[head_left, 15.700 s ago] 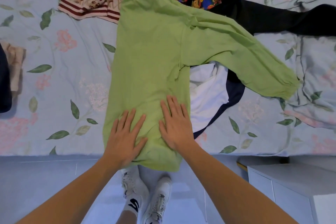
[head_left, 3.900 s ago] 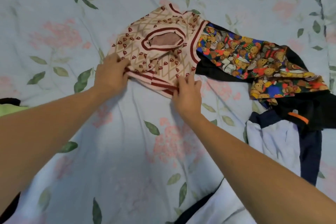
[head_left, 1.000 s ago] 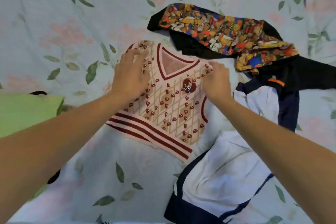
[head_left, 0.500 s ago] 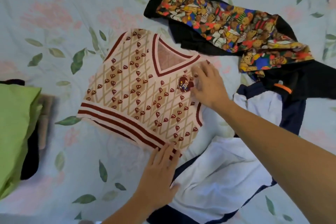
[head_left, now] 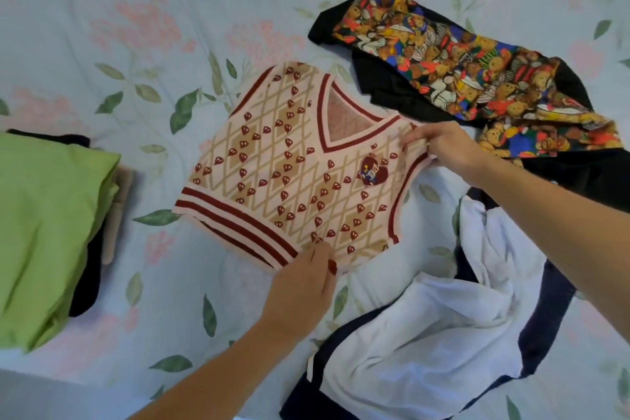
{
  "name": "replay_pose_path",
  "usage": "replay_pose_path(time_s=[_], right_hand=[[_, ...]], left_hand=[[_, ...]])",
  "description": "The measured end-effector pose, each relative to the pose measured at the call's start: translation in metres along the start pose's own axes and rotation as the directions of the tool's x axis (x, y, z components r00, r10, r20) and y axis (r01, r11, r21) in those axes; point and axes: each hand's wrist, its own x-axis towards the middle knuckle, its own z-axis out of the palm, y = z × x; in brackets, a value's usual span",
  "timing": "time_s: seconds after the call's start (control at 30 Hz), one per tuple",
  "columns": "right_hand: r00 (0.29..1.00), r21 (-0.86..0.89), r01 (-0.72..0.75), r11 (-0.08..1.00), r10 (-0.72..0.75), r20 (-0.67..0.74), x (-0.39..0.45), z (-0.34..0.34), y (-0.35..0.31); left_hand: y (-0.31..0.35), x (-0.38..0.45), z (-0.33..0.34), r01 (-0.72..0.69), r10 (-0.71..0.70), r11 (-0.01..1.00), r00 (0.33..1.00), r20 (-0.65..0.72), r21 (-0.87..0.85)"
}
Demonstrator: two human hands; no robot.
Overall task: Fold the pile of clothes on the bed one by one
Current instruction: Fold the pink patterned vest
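A pink knit vest (head_left: 289, 174) with dark red hearts, tan diamonds and a striped hem lies flat, front up, in the middle of the floral bed sheet (head_left: 136, 27). My left hand (head_left: 301, 286) pinches its striped hem at the lower right corner. My right hand (head_left: 443, 147) grips the vest's right shoulder by the armhole. A white and navy garment (head_left: 443, 317) lies crumpled to the lower right. A black garment with a colourful teddy-bear print (head_left: 470, 78) is bunched at the upper right.
A folded green top (head_left: 44, 232) sits on a stack with tan and black clothes at the left edge of the view. The bed's near edge runs along the bottom left, with pale floor below it.
Half a second ago both hands lay flat on the vest; now the left fingers have closed on the hem corner and the right hand has moved up onto the shoulder edge.
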Motion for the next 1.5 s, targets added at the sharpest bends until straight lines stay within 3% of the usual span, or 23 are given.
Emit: replay_pose_path(time_s=[0.17, 0.33, 0.47, 0.53, 0.63, 0.73, 0.83, 0.93, 1.03, 1.13, 1.23, 1.27, 1.4, 1.5], right_hand=[[0.993, 0.077, 0.091, 0.993, -0.097, 0.073, -0.002, 0.005, -0.072], [0.969, 0.093, 0.226, 0.97, -0.214, -0.126, 0.044, 0.051, -0.157], [0.95, 0.016, 0.264, 0.964, -0.257, -0.179, 0.08, 0.1, -0.186], [0.934, -0.172, 0.31, 0.935, -0.334, -0.129, 0.069, 0.133, -0.181], [0.866, -0.494, 0.413, 0.765, -0.497, -0.045, 0.042, 0.183, -0.138], [0.839, -0.657, 0.451, 0.604, -0.537, 0.083, 0.034, 0.209, -0.099], [0.849, -0.739, 0.367, 0.565, -0.528, 0.018, 0.033, 0.213, -0.093], [0.791, -0.701, 0.419, 0.577, -0.611, -0.031, 0.002, 0.223, -0.1], [0.69, -0.616, 0.626, 0.479, -0.707, 0.152, -0.054, 0.246, -0.067], [0.658, -0.59, 0.693, 0.416, -0.699, 0.28, -0.094, 0.27, -0.02], [0.644, -0.622, 0.671, 0.403, -0.733, 0.22, -0.099, 0.282, 0.001], [0.635, -0.621, 0.669, 0.408, -0.748, 0.193, -0.096, 0.282, 0.001], [0.592, -0.592, 0.699, 0.401, -0.789, 0.166, -0.09, 0.277, -0.001], [0.578, -0.532, 0.735, 0.42, -0.798, 0.168, -0.106, 0.271, 0.012]], left_hand=[[-0.041, 0.031, -0.099, 0.121, -0.16, 0.979, 0.955, -0.25, -0.164], [-0.109, 0.059, -0.162, 0.285, -0.391, 0.912, 0.822, -0.414, -0.296], [-0.155, 0.074, -0.161, 0.507, -0.591, 0.806, 0.717, -0.369, -0.306], [-0.17, 0.078, -0.152, 0.602, -0.651, 0.759, 0.699, -0.295, -0.248], [-0.173, 0.078, -0.135, 0.594, -0.656, 0.752, 0.712, -0.249, -0.285], [-0.174, 0.082, -0.133, 0.627, -0.699, 0.704, 0.695, -0.167, -0.333], [-0.182, 0.085, -0.143, 0.647, -0.717, 0.652, 0.696, -0.044, -0.396], [-0.183, 0.079, -0.147, 0.603, -0.67, 0.684, 0.742, -0.027, -0.41], [-0.175, 0.065, -0.139, 0.558, -0.65, 0.65, 0.76, 0.003, -0.517], [-0.163, 0.046, -0.129, 0.521, -0.663, 0.529, 0.746, 0.057, -0.669], [-0.156, 0.03, -0.123, 0.52, -0.68, 0.357, 0.714, 0.165, -0.776], [-0.155, 0.025, -0.121, 0.519, -0.681, 0.345, 0.712, 0.171, -0.782], [-0.162, 0.005, -0.119, 0.48, -0.66, 0.501, 0.75, 0.042, -0.72], [-0.164, -0.015, -0.12, 0.45, -0.635, 0.522, 0.772, 0.022, -0.724]])
